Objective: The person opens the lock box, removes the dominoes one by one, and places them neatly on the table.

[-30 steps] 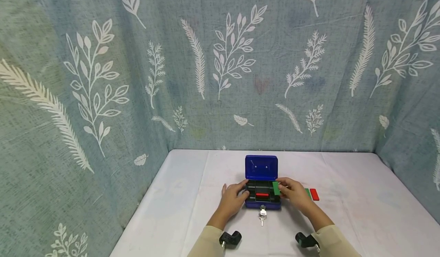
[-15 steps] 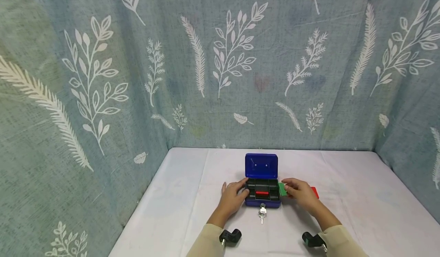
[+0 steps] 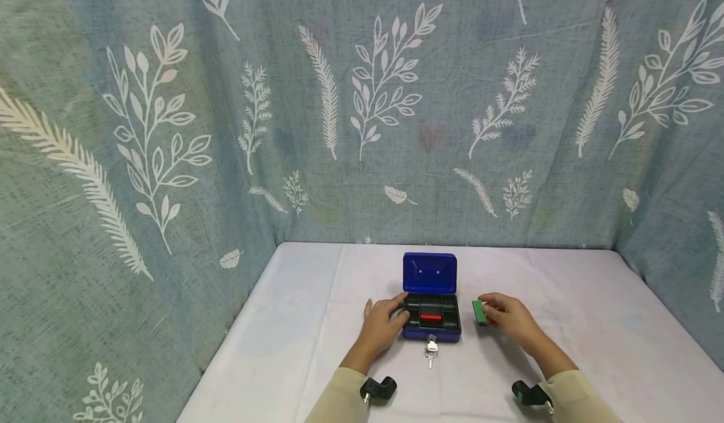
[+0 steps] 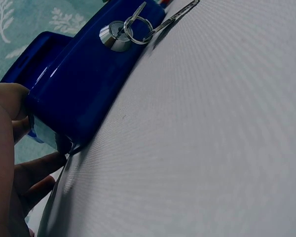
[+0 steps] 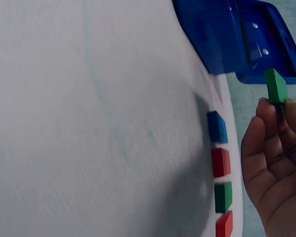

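Near the head view's lower centre, we see the left hand (image 3: 382, 329), fingers spread, touching the blue box (image 3: 449, 335); right of it, the right hand (image 3: 513, 320) pinches a green block (image 3: 478, 312). In the right wrist view, other blocks (image 5: 220, 163) line the lower right.

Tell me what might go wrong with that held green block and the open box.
The held green block is pinched near one end by the right hand, so it might slip.
A row of blocks lies close by; lowering that hand could knock it askew.
The keys hang at the box's front and might get snagged.
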`<state>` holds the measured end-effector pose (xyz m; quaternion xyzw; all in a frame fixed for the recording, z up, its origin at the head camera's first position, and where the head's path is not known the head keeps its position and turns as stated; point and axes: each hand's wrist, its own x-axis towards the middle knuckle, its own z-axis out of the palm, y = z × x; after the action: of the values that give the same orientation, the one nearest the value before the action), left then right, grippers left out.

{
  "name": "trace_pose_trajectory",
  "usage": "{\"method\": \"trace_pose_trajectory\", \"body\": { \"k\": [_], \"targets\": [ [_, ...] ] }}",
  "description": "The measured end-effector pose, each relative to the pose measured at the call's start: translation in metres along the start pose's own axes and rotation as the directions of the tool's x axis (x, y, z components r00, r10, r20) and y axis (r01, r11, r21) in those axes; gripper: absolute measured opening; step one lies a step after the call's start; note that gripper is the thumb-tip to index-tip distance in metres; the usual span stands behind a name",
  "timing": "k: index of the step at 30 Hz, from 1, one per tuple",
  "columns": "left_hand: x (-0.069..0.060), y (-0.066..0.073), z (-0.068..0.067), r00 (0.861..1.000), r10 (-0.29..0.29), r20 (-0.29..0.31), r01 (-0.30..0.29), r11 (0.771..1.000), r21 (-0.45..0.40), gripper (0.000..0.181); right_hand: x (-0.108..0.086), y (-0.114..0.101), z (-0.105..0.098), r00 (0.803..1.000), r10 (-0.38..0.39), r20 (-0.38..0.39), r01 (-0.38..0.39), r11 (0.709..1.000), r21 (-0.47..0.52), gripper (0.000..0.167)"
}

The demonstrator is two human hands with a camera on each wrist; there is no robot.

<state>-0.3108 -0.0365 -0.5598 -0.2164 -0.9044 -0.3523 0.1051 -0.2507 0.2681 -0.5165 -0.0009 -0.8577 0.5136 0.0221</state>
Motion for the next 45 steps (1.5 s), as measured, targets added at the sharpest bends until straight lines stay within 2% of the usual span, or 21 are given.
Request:
{"method": "trace_pose_trajectory", "body": {
  "k": [16, 23, 34, 45],
  "targets": [
    [0.001, 0.001, 0.000, 1.000, 0.007, -0.011, -0.007, 1.000, 0.006, 0.045, -0.005, 0.008, -0.022, 1.000, 0.014, 0.021, -0.013, 0.998, -0.058, 0.034],
    [0.001, 0.002, 0.000, 1.000, 0.006, -0.010, -0.006, 1.000, -0.009, 0.045, -0.007, 0.014, -0.035, 0.998, 0.061, 0.010, -0.060, 0.993, -0.101, 0.035],
    [0.000, 0.001, 0.002, 1.000, 0.012, -0.018, -0.012, 1.000, -0.007, 0.046, -0.013, 0.024, -0.052, 1.000, 0.030, -0.009, -0.031, 0.980, -0.197, 0.035],
    [-0.001, 0.000, 0.001, 1.000, 0.011, -0.017, -0.011, 1.000, -0.006, 0.046, -0.013, 0.034, -0.065, 0.994, 0.110, -0.016, -0.111, 0.981, -0.156, 0.036]
  ]
}}
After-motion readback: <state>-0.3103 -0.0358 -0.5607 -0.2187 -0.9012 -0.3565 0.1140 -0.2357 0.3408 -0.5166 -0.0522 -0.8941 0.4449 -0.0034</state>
